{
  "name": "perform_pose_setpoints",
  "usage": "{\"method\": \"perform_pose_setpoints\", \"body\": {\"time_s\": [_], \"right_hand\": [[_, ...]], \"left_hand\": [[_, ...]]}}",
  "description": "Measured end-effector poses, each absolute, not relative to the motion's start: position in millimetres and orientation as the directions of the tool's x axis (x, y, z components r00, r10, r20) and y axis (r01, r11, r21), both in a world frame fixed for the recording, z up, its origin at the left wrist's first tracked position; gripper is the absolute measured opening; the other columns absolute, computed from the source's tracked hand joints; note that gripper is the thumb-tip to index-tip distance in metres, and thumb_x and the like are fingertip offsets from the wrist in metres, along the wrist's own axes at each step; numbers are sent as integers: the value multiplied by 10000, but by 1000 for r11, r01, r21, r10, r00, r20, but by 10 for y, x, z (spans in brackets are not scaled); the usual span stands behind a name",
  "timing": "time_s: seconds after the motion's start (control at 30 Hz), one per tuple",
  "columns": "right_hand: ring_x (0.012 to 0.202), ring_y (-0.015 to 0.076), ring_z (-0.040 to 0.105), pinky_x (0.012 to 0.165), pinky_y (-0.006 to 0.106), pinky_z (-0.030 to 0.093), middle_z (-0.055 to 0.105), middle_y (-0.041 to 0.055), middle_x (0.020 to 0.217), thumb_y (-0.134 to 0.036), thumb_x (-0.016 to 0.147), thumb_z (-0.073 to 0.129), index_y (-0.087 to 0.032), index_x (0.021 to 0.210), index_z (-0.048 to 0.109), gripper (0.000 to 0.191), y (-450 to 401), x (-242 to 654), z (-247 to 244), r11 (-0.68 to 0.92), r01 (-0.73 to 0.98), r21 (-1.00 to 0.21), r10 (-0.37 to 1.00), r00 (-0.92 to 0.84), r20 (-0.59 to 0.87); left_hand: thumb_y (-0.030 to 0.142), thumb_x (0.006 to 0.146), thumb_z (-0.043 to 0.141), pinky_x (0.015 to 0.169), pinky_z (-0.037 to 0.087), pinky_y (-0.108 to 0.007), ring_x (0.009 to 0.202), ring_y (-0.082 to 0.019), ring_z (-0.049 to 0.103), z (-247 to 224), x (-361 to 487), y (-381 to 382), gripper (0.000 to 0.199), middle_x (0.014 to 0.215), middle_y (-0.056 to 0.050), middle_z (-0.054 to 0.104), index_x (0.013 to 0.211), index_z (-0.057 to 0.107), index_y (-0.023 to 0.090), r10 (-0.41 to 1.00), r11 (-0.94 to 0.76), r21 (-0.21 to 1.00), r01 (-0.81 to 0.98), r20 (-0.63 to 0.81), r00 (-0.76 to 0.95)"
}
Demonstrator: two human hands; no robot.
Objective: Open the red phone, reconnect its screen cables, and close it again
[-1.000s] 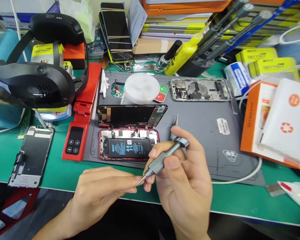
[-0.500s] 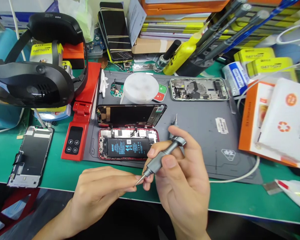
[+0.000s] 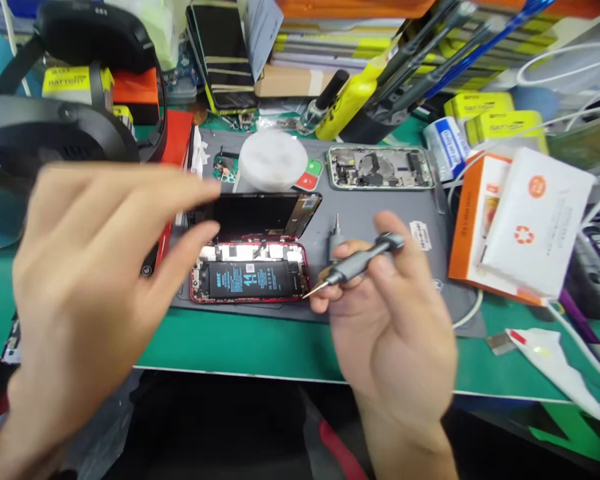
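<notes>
My right hand grips a grey precision screwdriver, its thin tip pointing left and down near the right end of the opened red phone. My left hand, slightly blurred, is raised at the left with thumb and forefinger apart and nothing visible between them. It covers part of the phone's left side in this view. Inside the phone lies a black battery with blue print. The phone's dark screen stands tilted up behind the body. A second screwdriver is beyond my right hand.
On the grey mat are a round white lidded container and another opened phone. White and orange boxes lie at right. A black headset and red device stand at left. A yellow bottle is behind.
My left hand has let go of the screwdriver tip and moved left and up, its fingers now parted. The screwdriver, still in my right hand, has shifted right and up.
</notes>
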State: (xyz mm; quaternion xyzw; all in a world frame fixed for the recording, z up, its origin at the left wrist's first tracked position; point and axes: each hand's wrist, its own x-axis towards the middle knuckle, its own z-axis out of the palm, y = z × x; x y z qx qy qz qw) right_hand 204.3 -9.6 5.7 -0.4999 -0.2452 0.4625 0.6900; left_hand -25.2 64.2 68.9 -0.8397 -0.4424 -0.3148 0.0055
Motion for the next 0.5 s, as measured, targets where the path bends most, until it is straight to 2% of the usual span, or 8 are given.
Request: {"method": "perform_pose_setpoints", "body": {"time_s": [0.03, 0.07, 0.17, 0.27, 0.33, 0.43, 0.47, 0.5], "right_hand": [[630, 109, 668, 540, 253, 636, 720, -10, 1025, -255, 1022, 671, -340, 1348, 678, 336, -96, 2048, 96, 85, -353, -932, 883, 460, -94], [642, 115, 669, 555, 267, 641, 717, -10, 1036, -242, 1030, 657, -349, 1356, 668, 343, -91, 2047, 132, 103, -300, -948, 884, 464, -51], [784, 130, 696, 675, 301, 672, 690, -17, 1092, -211, 1063, 617, -365, 1406, 591, 377, -33, 2018, 187, 140, -69, -988, 870, 485, 89], [1003, 143, 714, 744, 291, 676, 652, -3, 1259, -251, 1078, 634, -336, 1418, 526, 367, 55, 1989, 166, 151, 119, -981, 856, 481, 189], [1079, 146, 718, 752, 281, 672, 570, 15, 1474, -298, 1081, 645, -320, 1421, 512, 366, 98, 1983, 139, 160, 194, -968, 870, 435, 231], [1175, 150, 720, 870, 294, 670, 386, 2, 1690, -325, 1092, 631, -321, 1456, 490, 390, 129, 2001, 89, 180, 319, -931, 883, 364, 296], [1226, 178, 720, 925, 322, 667, 359, 5, 1715, -335, 1085, 642, -318, 1479, 471, 430, 136, 2016, 63, 183, 340, -922, 884, 354, 306], [1314, 217, 696, 1004, 360, 651, 354, -8, 1724, -350, 1068, 672, -338, 1503, 441, 492, 145, 2034, 29, 147, 307, -940, 900, 354, 255]], "left_hand": [[346, 1023, 779, 1322, 396, -530, 1414, -283, 618, 740, -206, 781, 419, 1429, 28, 727, 1430, 719, 266, 755, -601, 199, 774, 458, 469], [455, 1001, 796, 1301, 400, -623, 1407, -334, 632, 767, -148, 912, 410, 1330, 18, 763, 1347, 770, 237, 723, -637, 167, 752, 467, 509], [558, 1042, 671, 1212, 332, -818, 1488, -449, 563, 740, 46, 1192, 562, 1196, -34, 769, 1254, 760, 45, 764, -626, 166, 762, 327, 556], [595, 1047, 528, 1170, 347, -801, 1552, -470, 460, 666, 176, 1281, 680, 1209, -42, 768, 1239, 723, -28, 739, -665, 128, 735, 251, 625], [573, 1054, 423, 1152, 370, -747, 1558, -460, 398, 640, 209, 1291, 714, 1229, -46, 769, 1258, 709, -49, 742, -667, 99, 739, 183, 645], [483, 1016, 145, 1112, 333, -706, 1463, -419, 402, 616, 195, 1326, 825, 1260, -39, 751, 1272, 689, -81, 755, -653, 10, 757, 80, 651], [441, 976, 60, 1095, 320, -698, 1424, -406, 415, 599, 176, 1348, 870, 1295, -42, 729, 1305, 664, -92, 759, -649, -16, 760, 57, 649], [420, 940, 10, 1061, 324, -702, 1391, -407, 437, 575, 150, 1372, 906, 1321, -51, 705, 1337, 634, -103, 748, -661, -29, 750, 54, 662]]}}
